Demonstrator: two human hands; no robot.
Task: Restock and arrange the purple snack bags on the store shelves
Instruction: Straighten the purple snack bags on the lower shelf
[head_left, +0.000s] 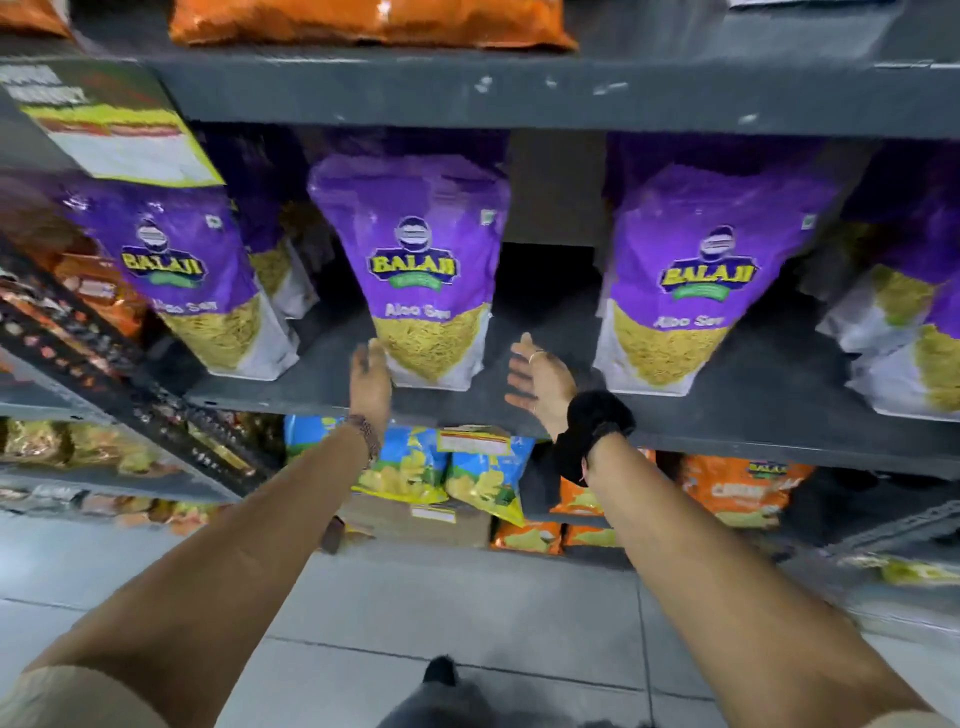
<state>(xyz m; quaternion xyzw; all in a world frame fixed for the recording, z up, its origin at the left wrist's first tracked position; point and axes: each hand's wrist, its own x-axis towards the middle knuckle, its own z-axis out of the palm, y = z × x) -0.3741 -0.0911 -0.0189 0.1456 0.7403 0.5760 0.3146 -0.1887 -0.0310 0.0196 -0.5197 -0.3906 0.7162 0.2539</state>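
Note:
Three purple snack bags stand upright along the front of a dark grey shelf: one at the left, one in the middle and one at the right. More purple bags stand behind them and at the far right. My left hand is open, its fingers touching the lower left edge of the middle bag. My right hand is open, palm turned toward that bag, a little apart from its lower right corner. Neither hand holds anything.
Orange bags lie on the shelf above. Below are blue and yellow bags, a cardboard box and orange packs. A perforated upright runs diagonally at the left. A gap separates the middle and right bags. Grey tiled floor lies below.

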